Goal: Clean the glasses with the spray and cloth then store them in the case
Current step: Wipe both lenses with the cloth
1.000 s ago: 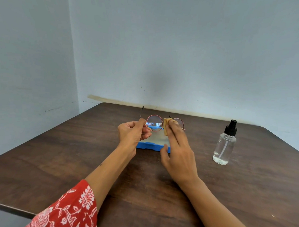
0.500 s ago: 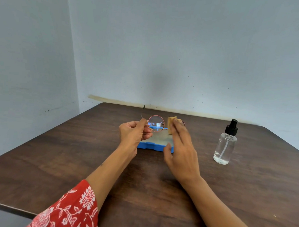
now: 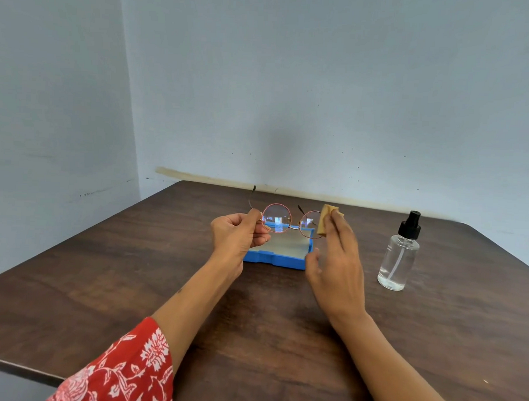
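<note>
Round glasses (image 3: 288, 221) are pinched by the left hand (image 3: 237, 237); a tan cloth (image 3: 324, 221), half hidden, is pressed on one lens by the right hand (image 3: 336, 261); the blue case (image 3: 277, 255) is partly blocked.

Dark brown wooden table (image 3: 108, 284), filling the lower frame. Pale blue-grey walls (image 3: 323, 81) across the upper frame, meeting at a corner upper left. Red floral sleeve (image 3: 122, 373), bottom left.

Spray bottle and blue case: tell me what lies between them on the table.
In the head view, only bare table lies between the spray bottle and the blue case; the right hand, holding the cloth, is raised in front of that stretch.
</note>
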Tool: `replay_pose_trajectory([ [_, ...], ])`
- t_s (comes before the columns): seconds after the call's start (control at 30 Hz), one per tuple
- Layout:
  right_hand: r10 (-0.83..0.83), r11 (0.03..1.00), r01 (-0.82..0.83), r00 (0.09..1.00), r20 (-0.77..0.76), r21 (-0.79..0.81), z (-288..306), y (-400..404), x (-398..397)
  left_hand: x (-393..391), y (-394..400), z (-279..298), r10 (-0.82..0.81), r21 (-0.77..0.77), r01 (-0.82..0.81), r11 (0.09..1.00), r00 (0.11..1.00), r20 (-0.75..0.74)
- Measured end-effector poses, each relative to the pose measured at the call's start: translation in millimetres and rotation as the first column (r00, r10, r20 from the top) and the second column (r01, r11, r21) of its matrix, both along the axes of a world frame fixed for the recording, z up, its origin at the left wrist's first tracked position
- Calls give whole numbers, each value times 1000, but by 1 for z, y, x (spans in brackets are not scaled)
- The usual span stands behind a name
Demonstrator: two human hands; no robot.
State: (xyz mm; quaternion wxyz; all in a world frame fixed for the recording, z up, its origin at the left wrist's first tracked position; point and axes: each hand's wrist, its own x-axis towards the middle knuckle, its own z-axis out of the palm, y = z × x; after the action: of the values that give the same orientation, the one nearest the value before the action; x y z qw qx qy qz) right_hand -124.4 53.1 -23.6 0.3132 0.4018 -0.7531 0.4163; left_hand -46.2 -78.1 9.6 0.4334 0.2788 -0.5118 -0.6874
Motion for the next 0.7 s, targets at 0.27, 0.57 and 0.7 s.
replay_pose_trajectory([
  [0.27,120,974,-80,975,-185,210,0,-7,14,0,-1,0,5,7,-5,1000,1000,2],
  [0.57,33,994,-21,994,-108,108,0,-3,10,-1,-2,-2,-1,14,1,1000,1000,4],
  [0.7,148,970,-105,971,-189,220,0,-8,19,0,-2,-1,1,21,-2,1000,1000,2],
])
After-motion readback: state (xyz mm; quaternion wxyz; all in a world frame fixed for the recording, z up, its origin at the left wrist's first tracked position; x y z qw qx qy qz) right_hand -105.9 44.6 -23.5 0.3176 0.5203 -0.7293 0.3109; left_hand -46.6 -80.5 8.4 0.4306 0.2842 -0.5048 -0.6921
